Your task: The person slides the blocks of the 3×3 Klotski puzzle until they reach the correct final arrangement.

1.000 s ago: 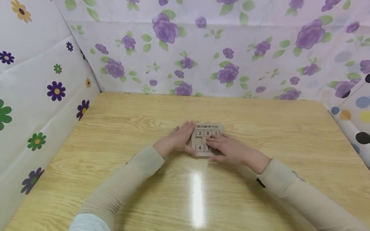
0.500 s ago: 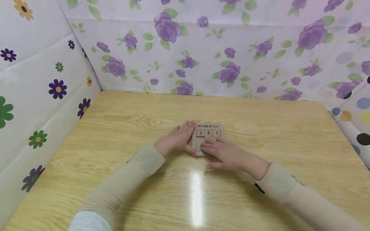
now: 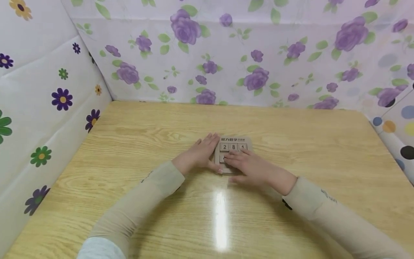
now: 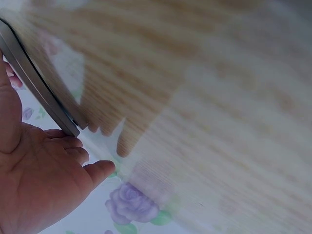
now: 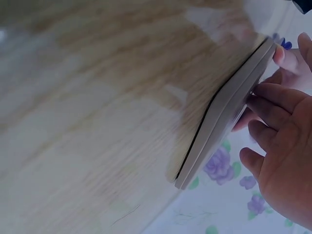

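Observation:
A sliding number puzzle (image 3: 237, 139) lies flat on the table, with tiles 2, 8 and 1 in its far row. Along its left edge rests my left hand (image 3: 200, 154), fingers stretched forward and thumb at the near left corner. My right hand (image 3: 257, 167) reaches over from the right, its extended fingertips touching the tiles. Beside those fingertips, tile 4 (image 3: 221, 158) sits partly covered at the left of the middle row; the slot below it is vacant. Most other tiles are hidden. The left wrist view shows the puzzle's rim (image 4: 41, 85) against the hand; the right wrist view shows its side (image 5: 222, 112).
The wood-grain table (image 3: 155, 124) carries a bright light reflection near the front. A purple-flowered cloth (image 3: 220, 54) hangs behind it. Other patterned cloths (image 3: 48, 118) close off the left and right sides.
Tile 4 has moved from the near row up to the middle row, at the left. The right hand shifted leftward and toward me, then slid away from me again. My left hand stayed put.

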### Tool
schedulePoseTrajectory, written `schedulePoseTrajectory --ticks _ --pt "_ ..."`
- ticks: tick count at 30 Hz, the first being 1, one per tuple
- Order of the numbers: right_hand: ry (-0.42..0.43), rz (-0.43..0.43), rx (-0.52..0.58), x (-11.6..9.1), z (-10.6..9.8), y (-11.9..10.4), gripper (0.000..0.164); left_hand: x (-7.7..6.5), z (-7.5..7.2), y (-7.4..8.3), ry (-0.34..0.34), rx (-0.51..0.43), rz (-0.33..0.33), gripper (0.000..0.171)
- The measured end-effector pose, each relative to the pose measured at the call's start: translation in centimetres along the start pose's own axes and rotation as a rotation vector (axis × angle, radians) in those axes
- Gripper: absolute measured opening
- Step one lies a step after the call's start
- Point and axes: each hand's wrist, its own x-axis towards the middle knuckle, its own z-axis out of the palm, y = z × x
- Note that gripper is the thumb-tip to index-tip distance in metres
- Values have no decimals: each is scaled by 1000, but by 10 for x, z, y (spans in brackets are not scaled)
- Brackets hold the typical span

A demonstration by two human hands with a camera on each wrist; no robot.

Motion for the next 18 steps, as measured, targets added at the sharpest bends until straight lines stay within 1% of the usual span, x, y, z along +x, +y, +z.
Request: schedulePoseTrajectory --ticks 5,10,15,18 --pt "-9 19 -2 6 -4 3 69 -2 -3 0 0 4 -4 126" --pt "-14 37 28 11 -9 8 69 -1 -4 1 -11 -2 -5 126" --pt "10 51 -1 17 -12 13 72 -1 -4 2 -8 -7 0 125" --pt "0 52 -11 20 -10 15 73 -2 -3 2 -15 -8 -3 126"
